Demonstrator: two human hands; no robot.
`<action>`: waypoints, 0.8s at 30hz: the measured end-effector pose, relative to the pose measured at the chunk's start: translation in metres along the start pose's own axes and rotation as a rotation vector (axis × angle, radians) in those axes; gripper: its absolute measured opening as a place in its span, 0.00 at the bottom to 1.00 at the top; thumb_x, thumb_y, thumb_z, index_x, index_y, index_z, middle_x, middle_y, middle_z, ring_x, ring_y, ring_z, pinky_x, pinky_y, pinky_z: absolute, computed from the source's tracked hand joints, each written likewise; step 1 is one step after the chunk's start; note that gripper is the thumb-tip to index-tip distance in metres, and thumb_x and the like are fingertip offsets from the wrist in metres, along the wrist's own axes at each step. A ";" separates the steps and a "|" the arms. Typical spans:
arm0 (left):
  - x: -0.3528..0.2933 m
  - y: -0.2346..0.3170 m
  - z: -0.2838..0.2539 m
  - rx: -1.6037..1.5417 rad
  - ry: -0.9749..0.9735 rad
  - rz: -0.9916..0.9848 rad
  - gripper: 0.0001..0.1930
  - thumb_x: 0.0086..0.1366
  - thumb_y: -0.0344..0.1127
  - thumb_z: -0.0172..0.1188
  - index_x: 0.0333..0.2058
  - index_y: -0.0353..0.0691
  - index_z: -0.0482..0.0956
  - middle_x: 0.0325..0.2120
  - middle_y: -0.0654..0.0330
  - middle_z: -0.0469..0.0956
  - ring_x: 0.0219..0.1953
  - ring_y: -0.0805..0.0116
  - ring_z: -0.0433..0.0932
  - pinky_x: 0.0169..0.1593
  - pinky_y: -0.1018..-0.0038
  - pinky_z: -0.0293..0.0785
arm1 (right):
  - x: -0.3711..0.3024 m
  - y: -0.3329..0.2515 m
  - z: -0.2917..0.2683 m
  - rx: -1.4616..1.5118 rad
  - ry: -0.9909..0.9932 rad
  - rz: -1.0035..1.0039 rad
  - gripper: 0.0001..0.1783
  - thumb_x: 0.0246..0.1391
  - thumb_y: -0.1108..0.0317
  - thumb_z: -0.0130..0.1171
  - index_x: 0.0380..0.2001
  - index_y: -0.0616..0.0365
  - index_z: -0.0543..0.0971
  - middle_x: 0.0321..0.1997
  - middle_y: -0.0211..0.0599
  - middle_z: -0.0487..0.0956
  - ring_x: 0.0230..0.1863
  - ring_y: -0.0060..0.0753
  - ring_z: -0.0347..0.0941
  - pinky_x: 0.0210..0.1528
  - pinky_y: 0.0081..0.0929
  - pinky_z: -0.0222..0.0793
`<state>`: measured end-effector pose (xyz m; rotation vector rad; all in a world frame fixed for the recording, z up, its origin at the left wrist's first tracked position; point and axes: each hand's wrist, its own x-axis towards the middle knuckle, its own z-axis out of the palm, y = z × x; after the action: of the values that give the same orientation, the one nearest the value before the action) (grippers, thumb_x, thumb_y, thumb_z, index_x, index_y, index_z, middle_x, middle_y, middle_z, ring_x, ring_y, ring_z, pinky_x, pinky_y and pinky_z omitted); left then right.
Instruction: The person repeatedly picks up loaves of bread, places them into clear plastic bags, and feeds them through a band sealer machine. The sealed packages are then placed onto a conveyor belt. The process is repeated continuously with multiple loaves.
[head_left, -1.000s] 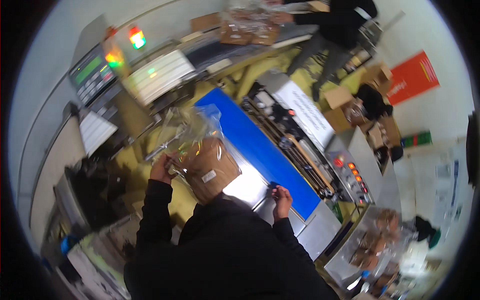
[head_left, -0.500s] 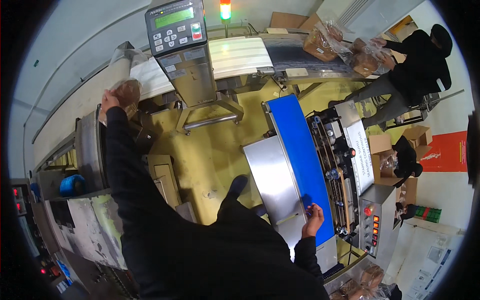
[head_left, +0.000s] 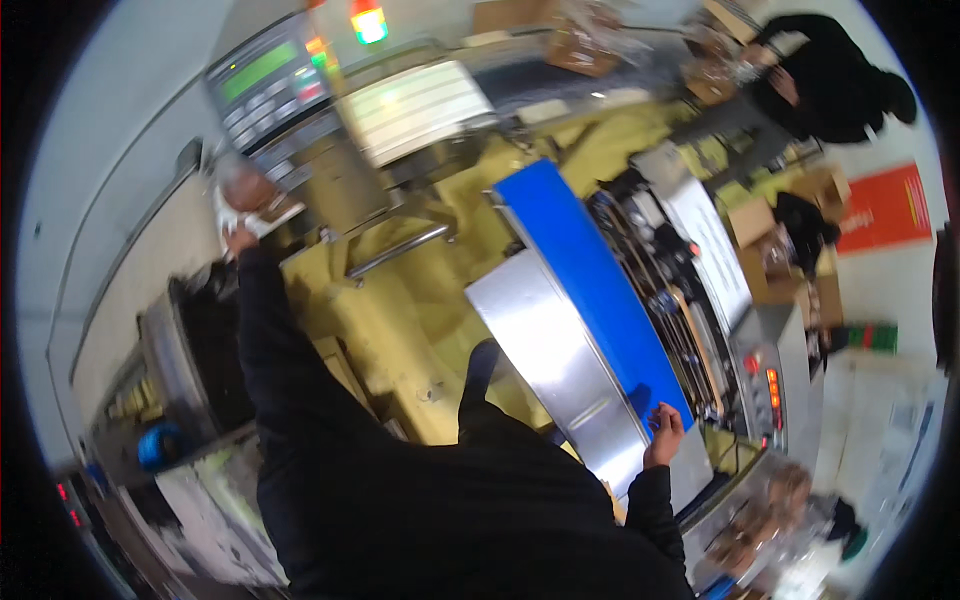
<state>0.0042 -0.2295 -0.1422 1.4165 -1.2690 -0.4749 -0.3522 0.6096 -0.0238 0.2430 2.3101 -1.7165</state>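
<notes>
My left arm is stretched out to the far left. My left hand [head_left: 240,240] is at the near edge of the white conveyor belt, just below a brown loaf in a clear plastic bag [head_left: 246,187]. Motion smears its fingers, so whether they still grip the bag is unclear. The loaf lies on the belt beside the grey control box [head_left: 265,85] with its green display. My right hand [head_left: 665,436] hovers by the near end of the blue belt [head_left: 570,260]. Its fingers are curled in, thumb near the index finger; anything between them is too small to make out.
A steel plate [head_left: 545,330] flanks the blue belt, with a roller machine [head_left: 650,290] on its right. Bagged loaves [head_left: 765,515] sit at lower right. A co-worker in black [head_left: 835,80] handles bags at the far right, near open cartons [head_left: 755,225]. A signal lamp [head_left: 368,22] glows.
The view has turned and shifted. The bagged loaf has moved right, onto the white belt next to the control box, with my left hand following. My right hand remains by the blue belt's near end.
</notes>
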 end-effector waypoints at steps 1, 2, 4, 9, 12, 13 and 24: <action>-0.047 0.002 0.009 0.023 -0.047 0.027 0.26 0.56 0.46 0.61 0.47 0.31 0.73 0.44 0.46 0.75 0.48 0.57 0.72 0.53 0.69 0.65 | -0.006 0.007 -0.009 0.020 0.044 -0.023 0.07 0.56 0.65 0.55 0.34 0.56 0.78 0.30 0.30 0.77 0.31 0.22 0.72 0.33 0.21 0.66; -0.097 0.007 0.021 0.024 -0.124 0.043 0.26 0.57 0.46 0.60 0.47 0.31 0.72 0.45 0.46 0.75 0.48 0.57 0.72 0.54 0.69 0.65 | -0.010 0.015 -0.023 0.044 0.119 -0.052 0.07 0.56 0.66 0.55 0.35 0.57 0.78 0.30 0.29 0.77 0.31 0.22 0.72 0.33 0.20 0.67; -0.217 0.005 0.022 -0.008 -0.383 0.007 0.25 0.58 0.45 0.59 0.48 0.31 0.72 0.45 0.47 0.74 0.49 0.58 0.71 0.54 0.69 0.64 | -0.006 0.011 -0.043 0.040 0.099 -0.104 0.06 0.54 0.69 0.57 0.33 0.59 0.79 0.30 0.27 0.76 0.31 0.19 0.70 0.34 0.18 0.66; -0.520 0.061 -0.040 0.089 -1.596 -0.252 0.24 0.60 0.44 0.57 0.49 0.32 0.71 0.47 0.49 0.73 0.51 0.59 0.70 0.56 0.69 0.63 | -0.007 0.041 -0.137 0.082 0.506 -0.100 0.08 0.51 0.69 0.60 0.29 0.65 0.79 0.26 0.31 0.78 0.25 0.21 0.72 0.31 0.20 0.68; -0.624 0.089 -0.119 0.268 -2.175 -0.326 0.23 0.61 0.43 0.56 0.49 0.32 0.71 0.48 0.50 0.72 0.53 0.60 0.69 0.57 0.69 0.62 | -0.009 0.055 -0.234 0.077 0.786 -0.182 0.07 0.47 0.75 0.60 0.32 0.64 0.78 0.29 0.33 0.79 0.31 0.22 0.73 0.37 0.20 0.68; -0.647 0.105 -0.139 0.328 -2.312 -0.309 0.23 0.61 0.43 0.56 0.50 0.32 0.71 0.48 0.51 0.72 0.53 0.61 0.68 0.57 0.69 0.62 | -0.011 0.067 -0.275 0.069 0.892 -0.203 0.11 0.44 0.75 0.61 0.34 0.64 0.77 0.32 0.35 0.79 0.34 0.24 0.73 0.38 0.23 0.68; -0.858 0.392 -0.205 0.080 -3.084 0.140 0.20 0.65 0.38 0.52 0.53 0.34 0.68 0.52 0.55 0.70 0.57 0.65 0.65 0.60 0.69 0.59 | -0.031 0.040 -0.609 -0.450 2.003 -0.012 0.23 0.40 0.59 0.67 0.38 0.58 0.73 0.41 0.42 0.73 0.47 0.45 0.67 0.49 0.38 0.60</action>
<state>-0.2812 0.6872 -0.0411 0.4651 1.4402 1.3505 -0.3730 1.2045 0.1148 2.7447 3.3922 -0.4731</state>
